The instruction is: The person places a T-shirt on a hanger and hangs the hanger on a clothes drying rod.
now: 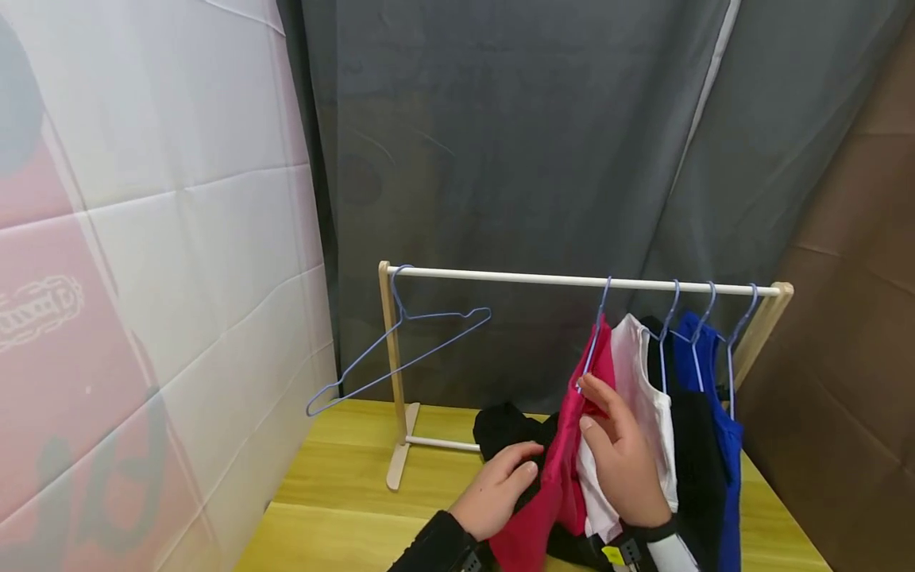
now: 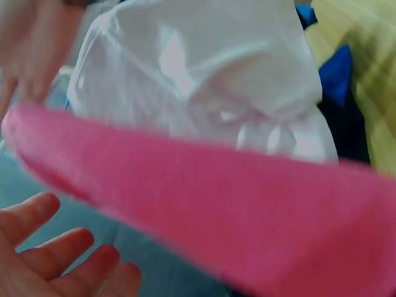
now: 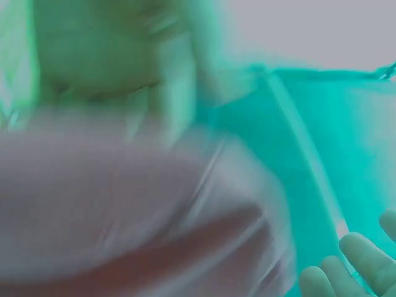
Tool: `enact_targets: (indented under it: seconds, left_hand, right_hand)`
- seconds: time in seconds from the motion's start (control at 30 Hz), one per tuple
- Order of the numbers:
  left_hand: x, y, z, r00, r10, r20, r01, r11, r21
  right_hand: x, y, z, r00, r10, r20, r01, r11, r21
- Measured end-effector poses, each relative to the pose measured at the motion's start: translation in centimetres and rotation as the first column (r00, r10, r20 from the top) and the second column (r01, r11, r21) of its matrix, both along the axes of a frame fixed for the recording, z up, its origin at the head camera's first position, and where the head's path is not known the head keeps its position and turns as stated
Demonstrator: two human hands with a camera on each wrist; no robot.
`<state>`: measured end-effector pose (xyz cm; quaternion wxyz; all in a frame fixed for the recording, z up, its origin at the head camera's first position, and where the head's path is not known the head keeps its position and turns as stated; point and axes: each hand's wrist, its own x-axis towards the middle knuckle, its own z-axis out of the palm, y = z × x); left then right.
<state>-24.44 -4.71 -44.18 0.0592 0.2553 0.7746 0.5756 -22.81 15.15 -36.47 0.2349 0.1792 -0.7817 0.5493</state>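
A bright pink garment [image 1: 532,500] hangs on a blue wire hanger [image 1: 596,334] from the white rail. My left hand [image 1: 496,488] is at its left side, fingers apart and slightly bent; the left wrist view shows those fingers [image 2: 68,247] beside the pink cloth with nothing held. On its other side is my right hand [image 1: 622,457], between it and a white sleeveless top [image 1: 654,405], fingertips at the pink shoulder. The right wrist view is blurred but shows loosely extended fingers [image 3: 365,260].
A bare blue hanger [image 1: 400,365] hangs at the rail's left end. Black and blue garments [image 1: 725,437] hang at the right. A bunched black cloth [image 1: 507,429] is behind my left hand. The wooden rack [image 1: 500,276] stands on a yellow wood-grain table [image 1: 343,477].
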Motion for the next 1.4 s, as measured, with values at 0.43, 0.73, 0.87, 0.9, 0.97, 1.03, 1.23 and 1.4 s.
enact_targets:
  seconds: [0.43,0.73,0.87,0.9,0.97,1.03,1.23,1.4]
  left_hand:
    - [0.2,-11.4,-0.2,0.824,0.461,-0.329,-0.481,0.876,0.023]
    - [-1.7,-17.6,4.2,0.579,0.545,-0.607,-0.688,0.726,-0.004]
    - [-3.4,-20.1,6.1,0.660,0.519,-0.543,-0.667,0.738,-0.107]
    - [-3.9,-20.5,6.5,0.693,0.509,-0.510,-0.652,0.745,-0.141]
    - [-4.9,-21.4,7.1,0.756,0.489,-0.435,-0.612,0.764,-0.204]
    - [-5.7,-22.0,7.6,0.801,0.476,-0.362,-0.577,0.775,-0.257]
    - [-8.1,-22.8,8.9,0.872,0.427,-0.240,-0.490,0.768,-0.413]
    - [-9.3,-22.7,8.4,0.933,0.357,-0.051,-0.346,0.842,-0.414]
  right_hand:
    - [5.8,-5.2,-1.3,0.957,0.285,-0.059,-0.287,0.958,-0.027]
    - [3.9,-6.5,-7.0,0.912,0.039,0.407,-0.061,0.997,0.040]
    - [2.7,-5.3,-9.3,0.874,-0.037,0.485,-0.001,0.997,0.078]
    - [2.4,-5.0,-9.8,0.866,-0.053,0.497,0.013,0.996,0.084]
    - [1.8,-4.1,-10.8,0.862,-0.079,0.501,0.039,0.995,0.089]
    - [1.2,-3.2,-11.6,0.858,-0.107,0.501,0.067,0.993,0.099]
    - [0.5,-1.4,-13.6,0.849,-0.149,0.506,0.127,0.989,0.078]
    - [0.7,-1.2,-14.6,0.836,-0.168,0.522,0.141,0.986,0.091]
